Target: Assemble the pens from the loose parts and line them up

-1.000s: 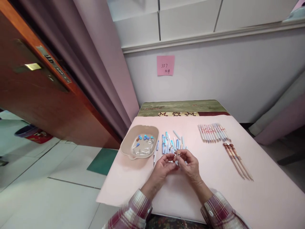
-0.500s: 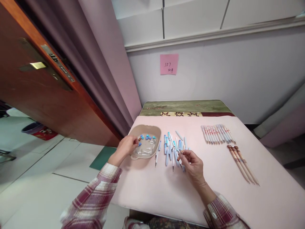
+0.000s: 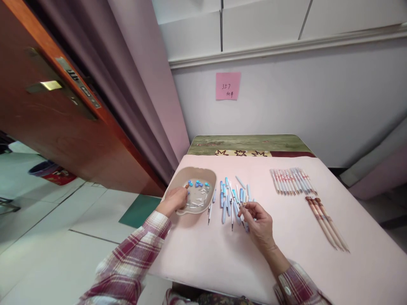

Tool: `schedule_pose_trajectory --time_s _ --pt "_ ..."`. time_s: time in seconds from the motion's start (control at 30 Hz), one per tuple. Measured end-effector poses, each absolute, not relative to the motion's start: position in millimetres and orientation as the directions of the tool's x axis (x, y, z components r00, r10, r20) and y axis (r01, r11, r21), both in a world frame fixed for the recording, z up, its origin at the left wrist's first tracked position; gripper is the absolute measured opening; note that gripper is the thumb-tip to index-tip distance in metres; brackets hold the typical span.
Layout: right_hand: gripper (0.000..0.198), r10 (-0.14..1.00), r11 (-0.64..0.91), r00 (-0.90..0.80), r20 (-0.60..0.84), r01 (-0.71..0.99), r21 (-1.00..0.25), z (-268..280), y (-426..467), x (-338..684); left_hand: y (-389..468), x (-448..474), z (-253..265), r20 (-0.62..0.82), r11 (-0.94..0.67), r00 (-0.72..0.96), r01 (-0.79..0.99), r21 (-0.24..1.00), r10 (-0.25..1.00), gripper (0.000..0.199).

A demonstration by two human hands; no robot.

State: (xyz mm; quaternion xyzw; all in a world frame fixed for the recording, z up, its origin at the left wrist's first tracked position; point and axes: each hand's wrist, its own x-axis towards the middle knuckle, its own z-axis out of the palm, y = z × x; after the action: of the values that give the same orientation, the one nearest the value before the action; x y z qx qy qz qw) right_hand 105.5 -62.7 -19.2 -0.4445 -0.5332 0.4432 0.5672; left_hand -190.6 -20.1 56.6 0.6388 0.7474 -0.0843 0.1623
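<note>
My left hand (image 3: pixel 176 200) reaches over the near left rim of a beige plastic basin (image 3: pixel 213 190), fingers bent down and drawn together. A small brown piece (image 3: pixel 187 186) shows right by its fingertips; whether they grip it I cannot tell. Blue caps (image 3: pixel 199 184) and small white and clear parts (image 3: pixel 196 205) lie in the basin. My right hand (image 3: pixel 259 220) pinches a small pen part (image 3: pixel 244 205) with a pale yellow ring-shaped end; the rest is hidden by the fingers. Below and beside it lie loose blue pen barrels (image 3: pixel 224 209) and white refills (image 3: pixel 232 216).
On the right of the pink-covered table (image 3: pixel 203 250) lies a row of patterned pens (image 3: pixel 293 181), with three brown-topped pens (image 3: pixel 327 222) nearer me. A pink note (image 3: pixel 228 86) is stuck on the wall behind. At left stand a curtain (image 3: pixel 127 84) and a brown door (image 3: pixel 63 127).
My left hand has shifted slightly down and right at the basin, its fingers lower inside. My right hand keeps its pinch on the pen part, almost still. The view has shifted a little.
</note>
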Motion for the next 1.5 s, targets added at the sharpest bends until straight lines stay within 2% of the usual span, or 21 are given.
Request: schedule_pose_trajectory --time_s 0.27,0.43,0.47,0.53,0.6,0.63,0.7,0.77,0.87,1.3,1.5 --pt "0.018 0.975 0.222 0.006 0.222 0.003 -0.975 -19.7 -63.2 106.5 -18.9 -189.2 57.3 -0.348 0.203 -0.149 0.972 0.122 0.925 0.019" --pt "0.017 0.972 0.235 -0.012 0.235 0.013 -0.972 -18.7 -62.4 105.7 -23.7 -188.6 83.0 -0.198 0.198 -0.162 0.964 0.179 0.967 0.008" --pt "0.017 0.970 0.241 -0.020 0.240 0.017 -0.970 -18.0 -62.1 105.4 -25.8 -184.5 88.9 -0.143 0.171 -0.139 0.956 0.239 0.980 0.004" --pt "0.016 0.967 0.254 -0.031 0.253 0.033 -0.967 -16.3 -61.5 104.8 -31.4 -168.4 97.7 -0.022 0.068 -0.066 0.853 0.518 0.998 0.007" --pt "0.016 0.962 0.273 -0.046 0.270 0.059 -0.960 -14.1 -61.1 104.7 -38.2 -142.4 100.5 0.014 -0.014 0.004 0.600 0.800 1.000 0.016" --pt "0.015 0.958 0.286 -0.056 0.282 0.076 -0.955 -12.8 -61.2 105.0 -41.5 -127.4 99.7 0.010 -0.022 0.029 0.468 0.883 1.000 0.018" --pt "0.014 0.945 0.325 -0.073 0.318 0.118 -0.938 -10.1 -61.8 106.0 -46.7 -98.0 94.9 -0.028 -0.002 0.099 0.291 0.957 0.995 0.021" --pt "0.012 0.926 0.377 -0.080 0.369 0.162 -0.912 -7.1 -62.9 107.5 -49.2 -75.4 88.6 -0.041 0.008 0.158 0.203 0.979 0.987 0.020" --pt "0.011 0.890 0.454 -0.090 0.446 0.228 -0.861 -3.2 -64.2 109.9 -49.2 -59.4 81.8 -0.068 0.029 0.214 0.182 0.983 0.975 0.019" --pt "0.008 0.827 0.560 -0.145 0.544 0.303 -0.771 3.1 -66.4 115.2 -51.2 -56.6 82.1 -0.142 0.061 0.241 0.316 0.947 0.960 0.015" --pt "0.007 0.799 0.599 -0.191 0.571 0.338 -0.725 0.9 -66.7 116.3 -52.3 -56.8 90.8 -0.132 0.011 0.221 0.477 0.879 0.966 0.009"
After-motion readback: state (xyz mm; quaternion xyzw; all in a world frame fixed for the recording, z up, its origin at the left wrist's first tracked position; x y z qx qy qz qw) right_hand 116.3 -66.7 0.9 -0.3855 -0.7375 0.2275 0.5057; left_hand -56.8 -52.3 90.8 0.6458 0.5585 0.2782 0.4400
